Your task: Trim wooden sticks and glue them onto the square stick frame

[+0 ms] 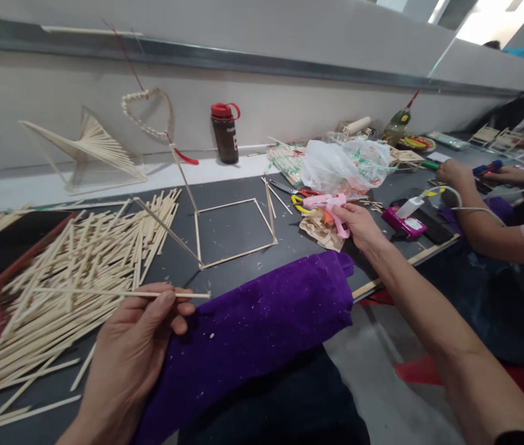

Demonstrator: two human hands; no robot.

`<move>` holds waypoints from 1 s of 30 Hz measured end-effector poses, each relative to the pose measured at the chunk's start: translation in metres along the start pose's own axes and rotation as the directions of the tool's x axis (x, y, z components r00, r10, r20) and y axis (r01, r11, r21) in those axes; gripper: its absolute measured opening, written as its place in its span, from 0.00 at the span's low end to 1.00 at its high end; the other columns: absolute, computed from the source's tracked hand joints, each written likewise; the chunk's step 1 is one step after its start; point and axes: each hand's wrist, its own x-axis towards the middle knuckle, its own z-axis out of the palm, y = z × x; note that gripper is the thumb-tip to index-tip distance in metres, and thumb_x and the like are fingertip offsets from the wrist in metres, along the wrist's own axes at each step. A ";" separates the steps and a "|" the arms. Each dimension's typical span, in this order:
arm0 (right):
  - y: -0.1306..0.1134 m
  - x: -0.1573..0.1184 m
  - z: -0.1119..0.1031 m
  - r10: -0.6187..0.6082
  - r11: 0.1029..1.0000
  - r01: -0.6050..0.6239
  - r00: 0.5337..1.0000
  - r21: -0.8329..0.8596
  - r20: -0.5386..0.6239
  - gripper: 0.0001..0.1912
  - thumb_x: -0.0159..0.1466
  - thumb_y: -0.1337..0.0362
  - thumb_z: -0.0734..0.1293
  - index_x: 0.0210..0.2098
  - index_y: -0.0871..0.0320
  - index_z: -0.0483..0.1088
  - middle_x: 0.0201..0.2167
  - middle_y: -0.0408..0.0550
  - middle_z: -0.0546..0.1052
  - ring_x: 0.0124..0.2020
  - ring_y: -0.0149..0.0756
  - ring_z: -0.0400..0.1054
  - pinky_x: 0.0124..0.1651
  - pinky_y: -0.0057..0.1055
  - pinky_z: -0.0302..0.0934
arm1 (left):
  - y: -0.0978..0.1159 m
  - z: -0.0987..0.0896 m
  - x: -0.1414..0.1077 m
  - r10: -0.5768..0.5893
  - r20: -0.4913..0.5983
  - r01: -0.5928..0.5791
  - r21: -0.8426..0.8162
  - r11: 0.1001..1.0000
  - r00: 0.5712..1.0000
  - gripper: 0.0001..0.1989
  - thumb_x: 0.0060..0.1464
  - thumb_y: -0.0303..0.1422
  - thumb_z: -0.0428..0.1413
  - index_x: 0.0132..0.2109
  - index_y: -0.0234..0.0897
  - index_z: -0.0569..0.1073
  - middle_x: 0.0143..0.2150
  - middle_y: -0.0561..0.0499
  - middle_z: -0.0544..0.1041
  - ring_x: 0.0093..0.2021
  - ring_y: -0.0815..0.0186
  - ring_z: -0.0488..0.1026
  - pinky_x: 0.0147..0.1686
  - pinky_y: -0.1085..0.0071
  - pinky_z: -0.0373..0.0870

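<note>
My left hand [139, 346] pinches a thin wooden stick [90, 292] that lies level across the fingers, its right tip sticking out past them. Over by the crumpled brown paper [322, 230], my right hand [357, 221] is closed around a pink glue gun [342, 222]. Between the hands, on the dark table, is a square frame of sticks [238, 254], with several sticks rising from its corners. A purple cloth [266, 309] hangs over the table's front edge below it. To the left of my left hand spreads a big heap of loose sticks [104, 247].
A dark bottle with a red lid [225, 133] stands against the wall near a fan-shaped stick model [86, 151] and a hanging heart [148, 114]. Plastic bags [343, 164] lie at the back right. A magenta charger [405, 222] sits near a co-worker's arms [484, 198].
</note>
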 end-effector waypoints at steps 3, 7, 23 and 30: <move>0.008 0.001 0.002 0.025 0.992 -0.023 1.000 -0.121 0.018 0.19 0.52 0.52 0.73 0.32 0.61 0.69 0.20 0.44 0.74 0.16 0.28 0.65 0.17 0.23 0.58 | -0.001 -0.001 0.001 0.012 0.000 -0.012 -0.003 1.000 1.000 0.15 0.37 0.33 0.70 0.33 0.35 0.75 0.26 0.50 0.78 0.20 0.72 0.69 0.19 0.82 0.67; 0.012 0.002 0.000 0.010 0.947 -0.003 1.000 -0.322 0.019 0.17 0.54 0.52 0.69 0.32 0.62 0.71 0.22 0.45 0.75 0.19 0.29 0.64 0.20 0.25 0.57 | -0.002 -0.002 0.001 0.007 0.002 -0.007 0.000 1.000 1.000 0.15 0.38 0.33 0.70 0.33 0.36 0.75 0.26 0.51 0.77 0.20 0.72 0.69 0.18 0.82 0.67; -0.062 -0.088 0.049 -0.577 0.469 0.738 0.672 -0.484 0.464 0.09 0.64 0.62 0.65 0.42 0.54 0.75 0.36 0.46 0.76 0.35 0.35 0.69 0.39 0.32 0.61 | 0.034 0.024 -0.017 0.261 0.360 -0.406 0.423 0.810 0.896 0.03 0.58 0.31 0.56 0.39 0.36 0.73 0.33 0.51 0.78 0.28 0.70 0.75 0.26 0.76 0.71; -0.094 -0.124 0.133 -0.594 0.567 0.824 0.386 0.026 0.706 0.08 0.63 0.64 0.68 0.43 0.57 0.72 0.30 0.42 0.72 0.31 0.29 0.66 0.33 0.27 0.61 | 0.061 0.043 -0.010 0.302 0.763 -0.814 0.480 0.327 0.571 0.07 0.60 0.27 0.51 0.39 0.36 0.74 0.34 0.52 0.77 0.33 0.69 0.75 0.36 0.75 0.70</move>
